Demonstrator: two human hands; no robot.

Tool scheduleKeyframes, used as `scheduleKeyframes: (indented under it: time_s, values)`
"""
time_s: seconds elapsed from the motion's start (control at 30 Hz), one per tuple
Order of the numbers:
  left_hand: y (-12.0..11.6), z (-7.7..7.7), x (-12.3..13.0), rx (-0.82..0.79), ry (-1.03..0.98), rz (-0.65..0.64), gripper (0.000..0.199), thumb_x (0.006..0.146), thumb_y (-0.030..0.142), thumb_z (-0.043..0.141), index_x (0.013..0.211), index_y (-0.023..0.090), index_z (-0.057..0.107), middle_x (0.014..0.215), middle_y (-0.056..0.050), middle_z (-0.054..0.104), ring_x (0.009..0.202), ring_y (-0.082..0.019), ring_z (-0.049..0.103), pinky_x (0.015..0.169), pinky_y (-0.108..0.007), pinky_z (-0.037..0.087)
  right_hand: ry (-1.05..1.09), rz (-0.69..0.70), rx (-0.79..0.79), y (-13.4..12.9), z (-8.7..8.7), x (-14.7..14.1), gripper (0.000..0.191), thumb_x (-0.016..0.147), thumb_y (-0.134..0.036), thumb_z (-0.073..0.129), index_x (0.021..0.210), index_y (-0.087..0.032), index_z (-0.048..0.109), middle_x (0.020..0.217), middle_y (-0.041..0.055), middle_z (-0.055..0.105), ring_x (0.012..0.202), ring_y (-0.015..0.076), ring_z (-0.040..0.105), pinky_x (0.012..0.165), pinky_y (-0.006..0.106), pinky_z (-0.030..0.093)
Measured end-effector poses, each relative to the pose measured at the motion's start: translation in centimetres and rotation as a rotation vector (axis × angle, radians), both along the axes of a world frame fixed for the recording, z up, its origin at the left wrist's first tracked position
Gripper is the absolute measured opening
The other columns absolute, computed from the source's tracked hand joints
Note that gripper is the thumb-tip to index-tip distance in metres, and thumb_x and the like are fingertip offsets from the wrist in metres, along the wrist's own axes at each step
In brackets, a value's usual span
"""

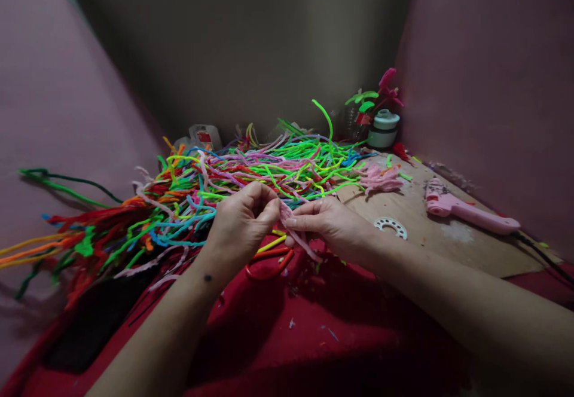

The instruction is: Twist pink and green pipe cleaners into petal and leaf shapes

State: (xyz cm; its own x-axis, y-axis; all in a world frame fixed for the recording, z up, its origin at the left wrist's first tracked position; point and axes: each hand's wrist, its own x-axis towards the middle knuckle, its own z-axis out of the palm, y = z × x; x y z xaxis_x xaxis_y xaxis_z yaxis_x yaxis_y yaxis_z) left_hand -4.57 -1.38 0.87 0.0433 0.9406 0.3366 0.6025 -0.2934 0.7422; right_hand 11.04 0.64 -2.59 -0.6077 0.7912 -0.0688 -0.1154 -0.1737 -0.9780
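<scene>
My left hand (pixel 251 220) is closed, thumb and fingers pinching the upper end of a pale pink pipe cleaner piece (pixel 286 213). From the other side my right hand (pixel 329 223) grips the same piece between thumb and fingers. A loose pink tail hangs below the right fingertips. Just beneath the hands, a red and yellow looped handle (pixel 269 272), like that of scissors, lies on the red cloth (pixel 278 337); the rest of it is hidden. Behind the hands spreads a big heap of multicoloured pipe cleaners (pixel 269 167).
On the right, a brown board (pixel 470 247) carries a pink corded tool (pixel 470 208), a white perforated ring (pixel 391 227) and a pink fuzzy bundle (pixel 380 179). A white-lidded jar (pixel 384 129) stands at the back. A dark flat object (pixel 98 319) lies front left. Walls flank both sides.
</scene>
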Motion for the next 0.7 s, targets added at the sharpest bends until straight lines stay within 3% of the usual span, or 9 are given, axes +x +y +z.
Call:
scheduleKeyframes:
  time_s: [0.13,0.27,0.37,0.53,0.7]
  values:
    - [-0.13,-0.29,0.19,0.042,-0.062,0.019,0.006,0.073,0.022,0.054,0.07,0.017,0.054,0.065,0.001,0.062,0.055,-0.009,0.055,0.052,-0.018,0.043,0.025,-0.018,-0.008,0.03,0.0,0.03,0.023,0.074,-0.028,0.064,0.06,-0.011,0.061,0.051,-0.0004,0.055,0.04,0.0044,0.038,0.04,0.021,0.023]
    - [-0.11,-0.14,0.18,-0.211,-0.346,-0.112,0.013,0.074,0.029,0.059,0.079,0.017,0.058,0.059,0.003,0.057,0.042,-0.005,0.042,0.039,-0.017,0.031,0.033,-0.047,-0.023,-0.04,0.34,0.12,0.021,0.074,-0.027,0.063,0.061,-0.011,0.061,0.051,-0.0008,0.054,0.041,0.0044,0.038,0.043,0.021,0.024]
    - [0.12,-0.38,0.15,-0.343,-0.419,-0.195,0.018,0.072,0.032,0.062,0.075,0.015,0.063,0.051,0.004,0.05,0.04,-0.005,0.037,0.038,-0.016,0.025,-0.02,-0.055,0.036,-0.22,0.65,0.06,0.027,0.075,-0.03,0.062,0.055,-0.012,0.058,0.047,-0.0019,0.05,0.04,0.0046,0.035,0.044,0.022,0.023]
    - [0.43,-0.99,0.75,-0.305,-0.393,-0.05,0.021,0.07,0.029,0.062,0.058,0.012,0.062,0.047,0.002,0.048,0.042,-0.005,0.037,0.04,-0.017,0.025,-0.206,-0.131,0.19,-0.55,0.22,-0.45,0.031,0.08,-0.027,0.054,0.052,-0.013,0.053,0.044,-0.0034,0.045,0.04,0.005,0.032,0.043,0.023,0.023]
    - [0.74,-1.12,0.69,-0.269,-0.32,-0.016,0.021,0.067,0.028,0.065,0.054,0.011,0.062,0.047,0.002,0.049,0.043,-0.005,0.038,0.04,-0.016,0.027,-0.307,-0.223,0.334,-0.86,-0.27,-0.74,0.031,0.079,-0.024,0.054,0.05,-0.014,0.05,0.044,-0.0046,0.044,0.041,0.0048,0.034,0.045,0.022,0.026]
